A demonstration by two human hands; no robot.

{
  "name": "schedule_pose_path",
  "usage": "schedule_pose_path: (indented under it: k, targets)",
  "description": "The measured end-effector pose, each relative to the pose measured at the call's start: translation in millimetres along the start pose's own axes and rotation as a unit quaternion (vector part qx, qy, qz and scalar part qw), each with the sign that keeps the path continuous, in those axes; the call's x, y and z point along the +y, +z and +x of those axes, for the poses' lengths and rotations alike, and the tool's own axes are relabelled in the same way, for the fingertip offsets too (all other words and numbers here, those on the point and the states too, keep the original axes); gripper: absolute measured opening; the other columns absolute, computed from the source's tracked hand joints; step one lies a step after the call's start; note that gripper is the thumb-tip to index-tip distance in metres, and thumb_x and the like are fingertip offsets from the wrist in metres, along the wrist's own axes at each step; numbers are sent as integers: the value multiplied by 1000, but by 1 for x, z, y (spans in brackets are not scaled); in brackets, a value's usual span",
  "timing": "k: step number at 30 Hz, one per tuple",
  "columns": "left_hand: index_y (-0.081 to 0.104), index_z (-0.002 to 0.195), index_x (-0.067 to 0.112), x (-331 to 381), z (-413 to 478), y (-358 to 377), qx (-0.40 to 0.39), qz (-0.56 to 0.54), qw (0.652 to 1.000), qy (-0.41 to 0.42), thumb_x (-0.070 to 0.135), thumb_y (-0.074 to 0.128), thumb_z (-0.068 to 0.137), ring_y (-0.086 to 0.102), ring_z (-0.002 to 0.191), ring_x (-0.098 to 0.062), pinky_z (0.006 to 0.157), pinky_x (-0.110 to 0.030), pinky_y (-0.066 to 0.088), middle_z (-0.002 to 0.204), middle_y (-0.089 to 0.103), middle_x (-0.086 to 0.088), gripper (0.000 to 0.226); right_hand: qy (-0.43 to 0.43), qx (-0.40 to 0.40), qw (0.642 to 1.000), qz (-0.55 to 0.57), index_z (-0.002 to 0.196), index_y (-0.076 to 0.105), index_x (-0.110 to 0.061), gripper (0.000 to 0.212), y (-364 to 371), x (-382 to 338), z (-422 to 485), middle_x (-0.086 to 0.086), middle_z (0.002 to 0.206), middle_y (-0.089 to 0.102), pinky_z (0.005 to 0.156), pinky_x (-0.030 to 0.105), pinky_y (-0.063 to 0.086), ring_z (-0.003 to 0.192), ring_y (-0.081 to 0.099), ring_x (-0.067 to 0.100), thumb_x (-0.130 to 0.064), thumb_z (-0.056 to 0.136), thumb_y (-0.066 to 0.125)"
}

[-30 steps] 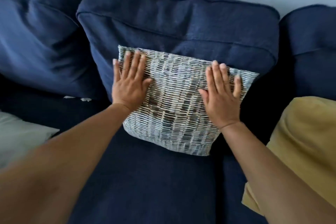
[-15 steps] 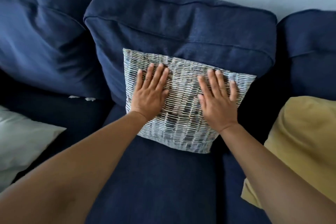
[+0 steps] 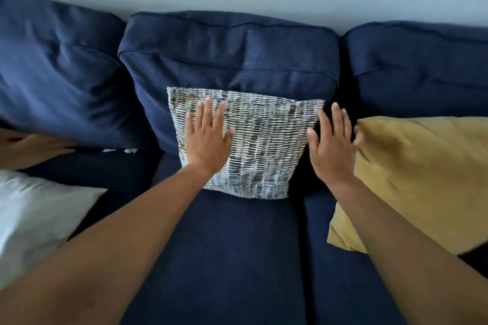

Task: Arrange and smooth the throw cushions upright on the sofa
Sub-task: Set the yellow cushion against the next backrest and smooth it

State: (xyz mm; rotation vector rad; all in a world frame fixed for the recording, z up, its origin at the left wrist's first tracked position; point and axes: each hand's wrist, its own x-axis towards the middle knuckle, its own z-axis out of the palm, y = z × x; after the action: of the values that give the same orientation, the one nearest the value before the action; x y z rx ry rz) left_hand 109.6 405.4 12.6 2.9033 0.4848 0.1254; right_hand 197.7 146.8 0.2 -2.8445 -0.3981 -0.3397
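A: What's filling the view?

B: A navy sofa (image 3: 224, 258) is taking up nearly everything, its middle back cushion (image 3: 229, 55) propping a woven grey-and-white throw cushion (image 3: 264, 145) upright on the seat. A mustard cushion (image 3: 422, 179) is slumping at the right, a white one (image 3: 34, 214) lying at the left edge.

A: And the hands?

B: The left hand (image 3: 208, 140) is lying flat and fully spread on the woven cushion's face, gripping nothing. The right hand (image 3: 332, 145) is hovering open and empty just beside its right edge, near the mustard cushion.

A: What could go wrong?

B: I'd judge that one-sided pressure from the left palm could be tipping or twisting the cushion rightward. The right hand could also be nudging the mustard one further over.

A: How is the cushion looking?

B: Square, fairly smooth, leaning back slightly.
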Motion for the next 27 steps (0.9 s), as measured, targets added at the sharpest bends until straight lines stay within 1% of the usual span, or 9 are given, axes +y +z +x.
schedule_pose_path:
  k: [5, 9, 11, 14, 17, 20, 23, 25, 27]
  targets:
    - [28, 155, 24, 80, -33, -15, -3, -116, 990, 76, 34, 40, 103, 18, 152, -24, 124, -46, 13, 164, 22, -4, 55, 27, 13, 999, 41, 142, 50, -19, 47, -43, 35, -25, 5, 159, 37, 108, 55, 26, 142, 37, 26, -38, 101, 36]
    - [41, 150, 21, 144, -49, -18, -5, -204, 976, 75, 30, 47, 101, 45, 135, -23, 112, -43, 33, 148, 48, -3, 50, 84, 21, 994, 62, 138, 54, -16, 47, -73, 79, -40, 11, 145, 49, 106, 46, 26, 131, 46, 30, -35, 99, 36]
    - [44, 148, 21, 173, -55, -16, -6, -230, 971, 70, 31, 47, 101, 51, 128, -22, 107, -42, 36, 141, 55, -2, 48, 106, 41, 991, 65, 134, 57, -17, 47, -86, 104, -46, 9, 134, 54, 101, 41, 25, 122, 49, 28, -35, 97, 34]
    - [42, 149, 22, 217, -60, -6, -22, -252, 966, 56, 36, 46, 102, 53, 128, -22, 107, -43, 40, 141, 57, -3, 49, 141, 66, 985, 80, 133, 57, -17, 46, -102, 153, -50, 8, 130, 54, 98, 38, 24, 119, 50, 26, -35, 99, 31]
    - [30, 154, 23, 259, -63, 8, -41, -277, 960, 18, 41, 47, 101, 52, 129, -23, 106, -46, 42, 144, 54, -3, 58, 157, 92, 976, 118, 133, 56, -16, 42, -109, 209, -50, 10, 132, 53, 101, 41, 26, 120, 49, 27, -31, 101, 33]
    - [15, 158, 24, 307, -64, 28, -60, -294, 953, -40, 51, 48, 99, 42, 138, -27, 110, -50, 38, 152, 44, -8, 73, 181, 111, 964, 161, 136, 53, -16, 42, -113, 272, -44, 11, 135, 50, 99, 41, 27, 120, 48, 27, -32, 100, 35]
    - [1, 159, 28, 348, -59, 49, -77, -357, 923, -119, 67, 50, 91, 28, 147, -29, 116, -50, 31, 162, 27, -9, 93, 218, 126, 950, 183, 141, 45, -16, 43, -119, 329, -38, 12, 136, 49, 96, 41, 28, 119, 50, 28, -34, 102, 39]
    - [-4, 159, 30, 380, -53, 62, -51, -390, 906, -155, 78, 52, 81, 21, 150, -29, 119, -52, 25, 165, 18, -9, 107, 248, 113, 943, 192, 147, 37, -17, 50, -122, 368, -32, 13, 142, 45, 100, 45, 29, 125, 46, 28, -39, 102, 41]
    - [-11, 158, 29, 405, -43, 73, -20, -414, 886, -207, 79, 59, 77, 6, 153, -30, 123, -53, 13, 167, 5, -10, 118, 279, 79, 933, 213, 154, 25, -19, 65, -121, 403, -21, 14, 151, 36, 107, 53, 26, 136, 38, 30, -49, 100, 44]
